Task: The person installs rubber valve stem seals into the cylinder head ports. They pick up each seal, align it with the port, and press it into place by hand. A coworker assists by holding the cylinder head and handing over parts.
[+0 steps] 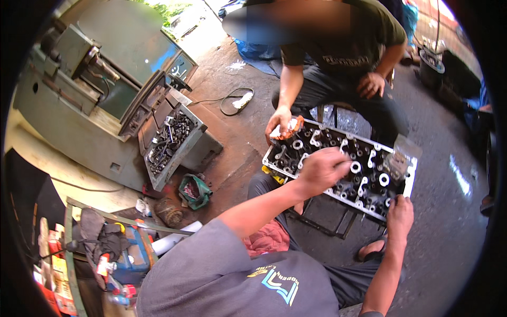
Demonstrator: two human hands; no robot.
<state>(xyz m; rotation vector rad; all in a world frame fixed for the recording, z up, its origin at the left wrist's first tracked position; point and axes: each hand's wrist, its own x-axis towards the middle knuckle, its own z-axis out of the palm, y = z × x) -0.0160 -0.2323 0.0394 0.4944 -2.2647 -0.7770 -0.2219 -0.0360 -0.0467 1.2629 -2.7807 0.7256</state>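
Apparently unfinished, the cylinder head [363, 182] lay uncovered, fittings [355, 167] seated, at three o'clock; I couldn't tell whether the left hand [325, 171] above or right hand [400, 213] at its four-o'clock corner grasped anything.

1 grey-green machine [79, 132] stands left of 1 open green bag [199, 201].

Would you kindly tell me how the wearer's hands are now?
Left hand: curled over the cylinder head; any hold unclear.
Right hand: at its edge; open or closed cannot be told.
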